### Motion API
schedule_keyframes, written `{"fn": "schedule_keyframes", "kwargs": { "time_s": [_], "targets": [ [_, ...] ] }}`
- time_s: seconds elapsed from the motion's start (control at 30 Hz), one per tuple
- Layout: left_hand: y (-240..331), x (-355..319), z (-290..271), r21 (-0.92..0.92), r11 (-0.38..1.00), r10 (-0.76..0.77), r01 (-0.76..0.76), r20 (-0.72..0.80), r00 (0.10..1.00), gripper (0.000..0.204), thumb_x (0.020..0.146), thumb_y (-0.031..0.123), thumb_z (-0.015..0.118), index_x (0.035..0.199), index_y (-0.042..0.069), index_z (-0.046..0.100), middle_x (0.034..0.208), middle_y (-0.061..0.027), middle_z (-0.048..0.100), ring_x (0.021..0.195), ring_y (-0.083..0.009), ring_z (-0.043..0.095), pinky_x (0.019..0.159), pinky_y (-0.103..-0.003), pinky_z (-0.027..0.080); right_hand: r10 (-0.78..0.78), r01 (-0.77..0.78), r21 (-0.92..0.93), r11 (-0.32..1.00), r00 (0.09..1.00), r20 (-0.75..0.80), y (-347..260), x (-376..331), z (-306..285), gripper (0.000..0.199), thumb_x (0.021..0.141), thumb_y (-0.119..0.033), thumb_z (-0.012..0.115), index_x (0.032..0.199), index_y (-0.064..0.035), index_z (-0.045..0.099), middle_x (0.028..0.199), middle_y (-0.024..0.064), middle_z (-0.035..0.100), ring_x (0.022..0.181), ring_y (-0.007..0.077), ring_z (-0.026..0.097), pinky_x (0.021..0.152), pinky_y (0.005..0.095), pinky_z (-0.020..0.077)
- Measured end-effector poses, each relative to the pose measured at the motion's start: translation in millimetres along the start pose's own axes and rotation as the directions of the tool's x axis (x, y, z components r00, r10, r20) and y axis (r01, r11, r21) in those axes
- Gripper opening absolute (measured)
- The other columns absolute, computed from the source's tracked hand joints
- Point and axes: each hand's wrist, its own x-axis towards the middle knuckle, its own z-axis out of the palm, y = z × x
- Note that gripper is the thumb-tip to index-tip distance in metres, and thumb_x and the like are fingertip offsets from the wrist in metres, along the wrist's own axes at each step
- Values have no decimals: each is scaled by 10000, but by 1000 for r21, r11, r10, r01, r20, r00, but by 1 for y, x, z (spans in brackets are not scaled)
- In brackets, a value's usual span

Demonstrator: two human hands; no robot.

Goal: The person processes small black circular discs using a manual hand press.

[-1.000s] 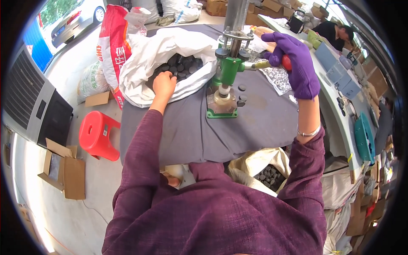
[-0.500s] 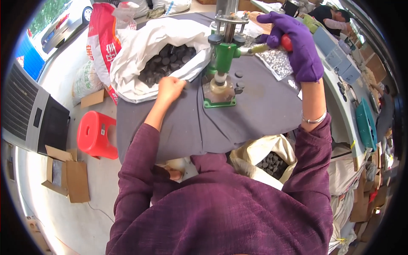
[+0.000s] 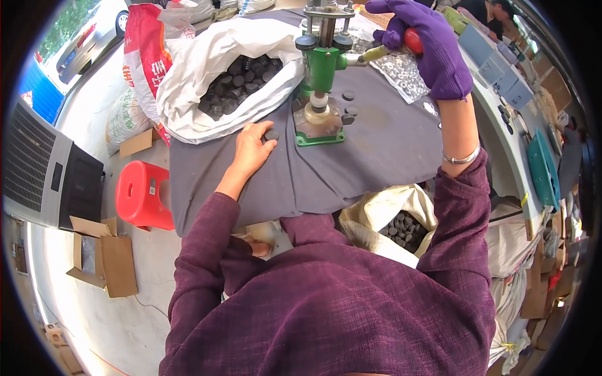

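Between the thumb and fingers of my bare left hand (image 3: 253,149) is a small black round disc (image 3: 271,135), just above the grey cloth near the white sack. The open white sack (image 3: 182,94) holds many similar black discs (image 3: 241,81). My right hand (image 3: 433,50), in a purple glove, is closed round the end of the press lever (image 3: 374,54), with its red ball knob (image 3: 413,41) showing by the palm. The green hand press (image 3: 321,72) stands upright on the table, and a pale round piece sits on its base (image 3: 320,135). A few loose black discs (image 3: 348,111) lie beside the base.
A clear bag of shiny metal rings (image 3: 401,75) lies right of the press. Below the table edge is a cream sack (image 3: 364,229) with black discs. A red stool (image 3: 141,194) and an opened carton (image 3: 119,266) are on the left; a side table (image 3: 501,147) runs along the right.
My left hand has turned and drawn slightly away from the white sack, and the disc in its fingers now shows clearly. My right hand stays at the lever. The whole view has shifted a little.
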Motion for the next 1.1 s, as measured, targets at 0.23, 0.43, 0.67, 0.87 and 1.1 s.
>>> {"fn": "schedule_keyframes", "kwargs": {
  "time_s": [0.23, 0.43, 0.67, 0.87, 1.1],
  "targets": [
    [54, 41, 33, -297, 950, -123, 98, -65, 990, 632, 664, 87, 743, 1248, 39, 504, 956, -135, 644, 851, -279, 609, 793, -371, 494, 78, -79, -22, 997, 996, -49, -5, -3, 5, 284, 946, -171, 455, 996, 23, 657, 610, 34, 562, 567, 95, 558, 551, 234, 466],
    [61, 56, 61, -171, 983, -90, 66, -135, 987, 738, 674, 120, 748, 1320, 13, 407, 1028, -135, 662, 961, -318, 590, 879, -392, 456, -27, 29, -73, 997, 999, 26, 1, -6, 4, 277, 924, -169, 472, 1000, 28, 650, 610, 39, 561, 545, 96, 545, 577, 241, 484],
    [71, 64, 74, -213, 967, -170, 138, -139, 976, 849, 674, 125, 762, 1380, -20, 313, 1074, -152, 674, 1008, -277, 632, 901, -343, 458, -206, 219, -205, 954, 975, 86, 24, -24, -3, 333, 955, -145, 425, 1126, 74, 608, 603, 24, 466, 615, 93, 511, 867, 345, 532],
    [75, 61, 66, -284, 928, -281, 243, -102, 954, 871, 678, 115, 751, 1397, -34, 281, 1082, -148, 673, 1017, -256, 633, 894, -320, 465, -220, 219, -211, 953, 975, 19, 65, -85, 16, 242, 919, -53, 473, 1057, 16, 660, 672, 20, 552, 580, 58, 523, 713, 239, 489],
    [48, 60, 39, -312, 950, -83, -12, -289, 954, 457, 704, 75, 687, 1146, 13, 585, 1043, -134, 666, 869, -236, 671, 784, -335, 529, -164, 163, -84, 983, 986, -7, 111, -117, 23, 213, 857, 49, 543, 1030, 20, 663, 746, 7, 604, 571, 55, 503, 775, 233, 473]
  ]
}}
